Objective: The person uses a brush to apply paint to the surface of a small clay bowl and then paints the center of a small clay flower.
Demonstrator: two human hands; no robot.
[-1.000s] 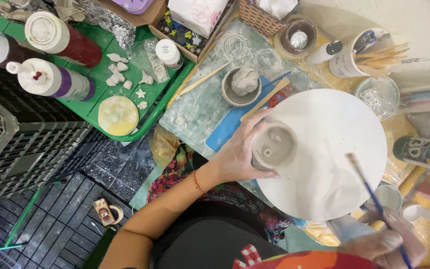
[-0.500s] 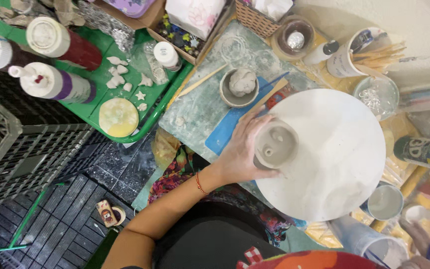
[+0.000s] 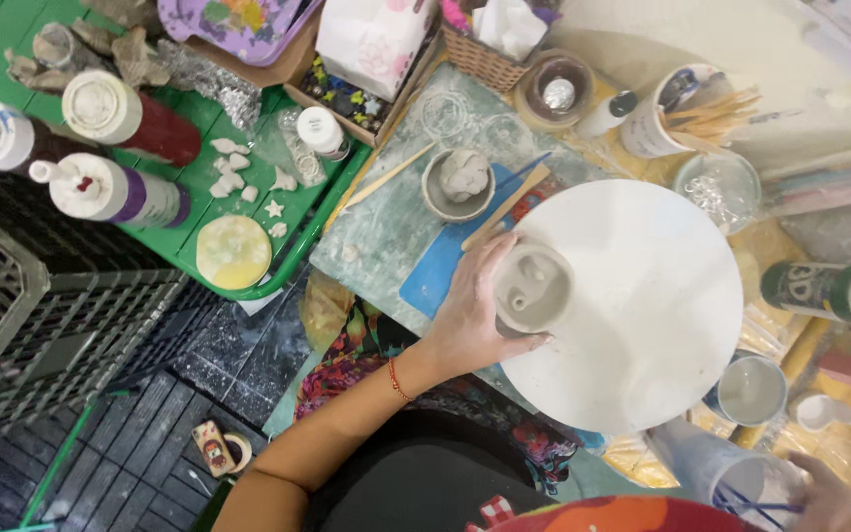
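- On the white disc, at its 9 o'clock edge, sits the clay cup.
- Left hand: fingers wrapped around the cup.
- Right hand, at 5 o'clock, pinches a brush over a jar.

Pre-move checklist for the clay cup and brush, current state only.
1. Left hand grips clay cup: ok.
2. Cup sits on white round board: ok.
3. Cup upright, opening facing up: ok.
4. Right hand holds brush: ok, though the hand is partly cut off at the frame edge.
5. Brush tip in water container: cannot tell.
6. Paint loaded on brush: cannot tell.
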